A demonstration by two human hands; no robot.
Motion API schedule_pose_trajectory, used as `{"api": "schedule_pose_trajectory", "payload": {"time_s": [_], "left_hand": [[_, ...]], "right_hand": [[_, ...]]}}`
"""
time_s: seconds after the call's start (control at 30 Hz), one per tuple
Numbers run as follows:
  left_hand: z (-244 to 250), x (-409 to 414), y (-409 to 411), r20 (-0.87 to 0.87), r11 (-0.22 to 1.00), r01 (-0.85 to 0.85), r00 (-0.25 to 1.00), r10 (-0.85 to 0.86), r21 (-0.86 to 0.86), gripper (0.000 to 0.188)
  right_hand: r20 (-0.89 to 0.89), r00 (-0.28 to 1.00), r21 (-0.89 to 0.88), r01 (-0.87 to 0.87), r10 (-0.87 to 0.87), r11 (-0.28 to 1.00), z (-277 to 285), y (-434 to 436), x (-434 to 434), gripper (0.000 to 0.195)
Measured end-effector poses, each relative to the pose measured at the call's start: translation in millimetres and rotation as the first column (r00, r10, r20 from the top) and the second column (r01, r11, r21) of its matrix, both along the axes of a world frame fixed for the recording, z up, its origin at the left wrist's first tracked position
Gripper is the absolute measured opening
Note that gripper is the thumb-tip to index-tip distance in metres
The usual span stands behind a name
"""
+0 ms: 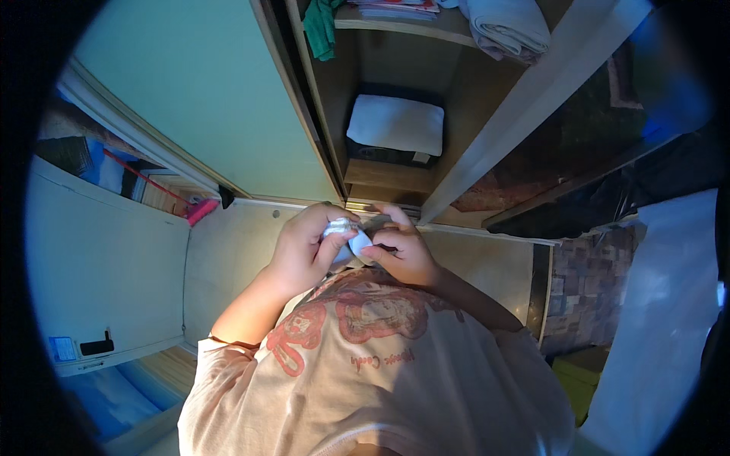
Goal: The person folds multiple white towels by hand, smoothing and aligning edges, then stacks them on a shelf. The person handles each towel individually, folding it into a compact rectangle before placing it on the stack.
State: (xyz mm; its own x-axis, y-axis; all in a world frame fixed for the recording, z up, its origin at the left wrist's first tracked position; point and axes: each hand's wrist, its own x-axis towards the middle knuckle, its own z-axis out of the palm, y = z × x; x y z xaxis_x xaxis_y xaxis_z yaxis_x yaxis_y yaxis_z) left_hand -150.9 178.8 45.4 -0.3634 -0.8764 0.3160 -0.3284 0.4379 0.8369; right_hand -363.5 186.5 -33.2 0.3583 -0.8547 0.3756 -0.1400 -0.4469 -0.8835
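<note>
A small bunched white cloth item (360, 243) is held in front of my shirt, at about waist height; its exact kind cannot be told. My left hand (302, 248) pinches its gathered end between thumb and fingers. On the other side, my right hand (404, 251) grips a flat white part with the thumb and a bent finger, while another finger stands raised. Both hands hide much of the item. Past my fingertips stands an open wooden cabinet (388, 175).
A folded white cloth (396, 122) lies on a dark object in the cabinet. Above it, a shelf (399, 28) bears papers and a rolled towel (507, 25). To the left are a pale green sliding panel (199, 97), a pink broom (202, 212) and a white door (108, 251).
</note>
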Motion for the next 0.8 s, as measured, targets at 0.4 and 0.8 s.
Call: {"api": "schedule_pose_trajectory", "payload": {"time_s": [0.4, 0.8], "left_hand": [[1.7, -2.5, -0.5, 0.059, 0.985, -0.073, 0.995, 0.083, -0.159, 0.012], [10.0, -5.8, -4.6, 0.059, 0.962, -0.104, 0.991, 0.123, -0.252, 0.009]], "right_hand": [[0.037, 0.981, -0.102, 0.196, -0.193, 0.975, -14.9, -6.9, -22.3, 0.016], [-0.144, 0.979, -0.420, 0.072, -0.145, 0.904, 1.4, -2.3, -18.0, 0.015]]}}
